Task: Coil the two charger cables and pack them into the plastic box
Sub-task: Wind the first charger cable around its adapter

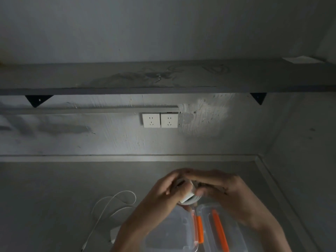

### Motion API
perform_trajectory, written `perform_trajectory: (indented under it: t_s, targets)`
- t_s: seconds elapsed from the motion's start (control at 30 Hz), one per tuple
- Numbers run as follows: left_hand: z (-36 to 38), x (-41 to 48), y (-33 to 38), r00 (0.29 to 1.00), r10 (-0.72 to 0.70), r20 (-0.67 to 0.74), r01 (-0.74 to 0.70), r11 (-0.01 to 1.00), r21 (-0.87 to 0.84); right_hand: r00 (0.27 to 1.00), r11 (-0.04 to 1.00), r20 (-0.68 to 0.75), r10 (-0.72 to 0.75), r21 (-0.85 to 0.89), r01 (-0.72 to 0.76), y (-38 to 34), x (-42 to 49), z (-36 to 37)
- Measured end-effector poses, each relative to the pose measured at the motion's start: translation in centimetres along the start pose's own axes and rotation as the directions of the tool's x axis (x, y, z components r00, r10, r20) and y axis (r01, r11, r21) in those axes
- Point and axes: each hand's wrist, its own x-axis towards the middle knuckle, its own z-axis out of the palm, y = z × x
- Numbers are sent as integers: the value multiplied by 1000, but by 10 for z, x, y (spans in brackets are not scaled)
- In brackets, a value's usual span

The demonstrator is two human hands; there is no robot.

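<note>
White first cable [188, 198] gripped, nearly coiled, by left hand [163, 192] and right hand [223, 190] above the open box [236, 239]; second cable [112, 202] lay loose left of it, unpacked.

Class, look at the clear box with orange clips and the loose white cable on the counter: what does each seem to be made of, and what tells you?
Clear box with orange clips: probably rigid plastic, glossy and see-through, since the grey counter shows through its walls. Loose white cable: likely a smooth, flexible plastic or rubber sheath, as it lies in soft loops.
</note>
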Motion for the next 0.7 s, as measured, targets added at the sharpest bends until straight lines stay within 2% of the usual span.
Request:
perform_trajectory:
  t_s: [0.07, 0.13, 0.2, 0.3, 0.43, 0.5, 0.57, 0.7]
  targets:
    - [8, 2, -2, 998, 21, -59, -23, 999, -45, 996, 1000, -92, -6, -6, 6, 5, 2, 9]
    - [14, 5, -8, 983, -6, -182, -14, 994, -107, 982, 997, -190, 9, -69, -23, 16, 0, 24]
    - [19, 8, -15, 949, -29, -314, -11, 992, -124, 957, 973, -289, -3, -222, -64, 25, -2, 38]
    - [23, 9, -20, 912, -19, -409, -38, 991, -130, 905, 910, -413, -100, -405, -85, 30, -1, 43]
    - [23, 11, -21, 903, -70, -425, -78, 944, -321, 913, 810, -383, -139, -575, -117, 28, 6, 35]
    - [24, 12, -19, 916, -112, -385, -67, 904, -423, 941, 828, -321, -106, -552, -95, 30, 8, 29]
    - [22, 13, -18, 919, -152, -363, -39, 883, -468, 957, 897, -288, -38, -432, -94, 31, 9, 25]
    - [23, 16, -13, 909, -221, -353, 26, 876, -481, 936, 944, -352, 12, -304, -127, 32, 5, 20]
